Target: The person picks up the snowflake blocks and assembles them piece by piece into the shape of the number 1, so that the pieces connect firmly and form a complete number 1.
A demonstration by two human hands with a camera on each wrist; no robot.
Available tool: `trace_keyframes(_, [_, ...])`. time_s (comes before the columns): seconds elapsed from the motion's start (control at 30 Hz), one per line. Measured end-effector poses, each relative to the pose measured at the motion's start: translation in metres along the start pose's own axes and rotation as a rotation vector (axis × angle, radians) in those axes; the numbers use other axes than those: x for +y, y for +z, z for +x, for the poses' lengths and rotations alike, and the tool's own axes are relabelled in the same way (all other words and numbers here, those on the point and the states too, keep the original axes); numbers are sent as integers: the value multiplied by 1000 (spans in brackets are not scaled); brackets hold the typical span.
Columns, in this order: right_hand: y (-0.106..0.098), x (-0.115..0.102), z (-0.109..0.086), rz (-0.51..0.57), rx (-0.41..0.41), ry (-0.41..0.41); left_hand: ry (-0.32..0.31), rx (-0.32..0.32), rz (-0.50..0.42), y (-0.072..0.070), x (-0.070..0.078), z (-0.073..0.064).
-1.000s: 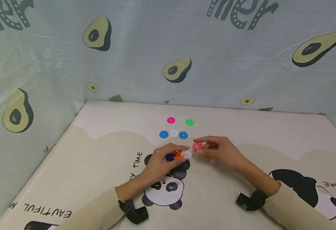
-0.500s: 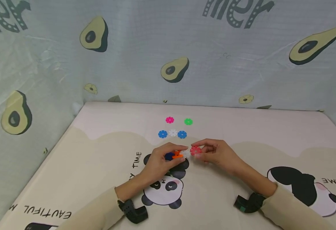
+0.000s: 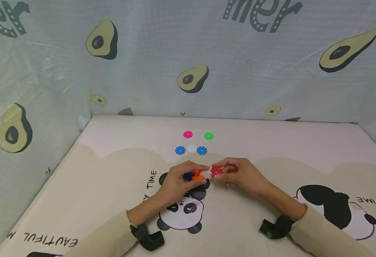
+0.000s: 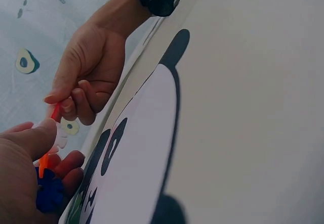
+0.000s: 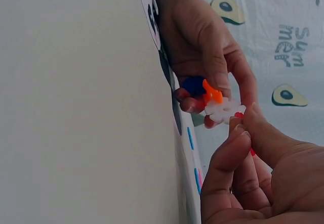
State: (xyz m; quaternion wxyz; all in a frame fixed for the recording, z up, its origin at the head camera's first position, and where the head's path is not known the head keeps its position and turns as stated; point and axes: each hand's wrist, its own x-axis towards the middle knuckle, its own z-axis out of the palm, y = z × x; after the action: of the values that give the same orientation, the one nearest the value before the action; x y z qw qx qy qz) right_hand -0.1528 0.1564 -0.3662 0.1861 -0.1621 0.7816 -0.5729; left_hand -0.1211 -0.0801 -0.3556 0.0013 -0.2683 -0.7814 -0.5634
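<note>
My left hand (image 3: 179,178) grips a short chain of toothed plastic snowflake discs over the printed panda. The chain runs from a dark blue disc (image 5: 192,85) through an orange disc (image 5: 211,93) to a white disc (image 5: 223,111) at its right end. Between thumb and index finger, my right hand (image 3: 247,176) pinches a red snowflake disc (image 3: 216,171). The red disc meets the white disc's right edge; whether their slots interlock cannot be told. Fingers partly cover the dark blue disc in the head view, and most of the red one in the right wrist view.
Beyond the hands, loose discs lie flat on the patterned tablecloth (image 3: 110,200): a pink disc (image 3: 188,134), a green disc (image 3: 208,136), and a white disc (image 3: 191,149) between two blue ones. A printed curtain (image 3: 149,46) hangs behind the table.
My right hand has moved left and slightly down, bringing the red disc from apart to against the white disc. The left hand has stayed nearly in place with the chain.
</note>
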Motion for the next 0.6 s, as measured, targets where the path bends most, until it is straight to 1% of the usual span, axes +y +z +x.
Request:
trace_keyframes(0.2, [2, 2, -1, -4, 3, 1, -4, -11, 0, 0, -2, -1])
trace_keyframes(0.43, [4, 3, -1, 16, 13, 16, 4, -11, 30, 0, 0, -1])
trace_keyframes(0.5, [5, 3, -1, 21, 16, 16, -4, -14, 36, 0, 1, -1])
trace_keyframes(0.6, [6, 4, -2, 30, 19, 23, -17, -17, 43, 1, -2, -1])
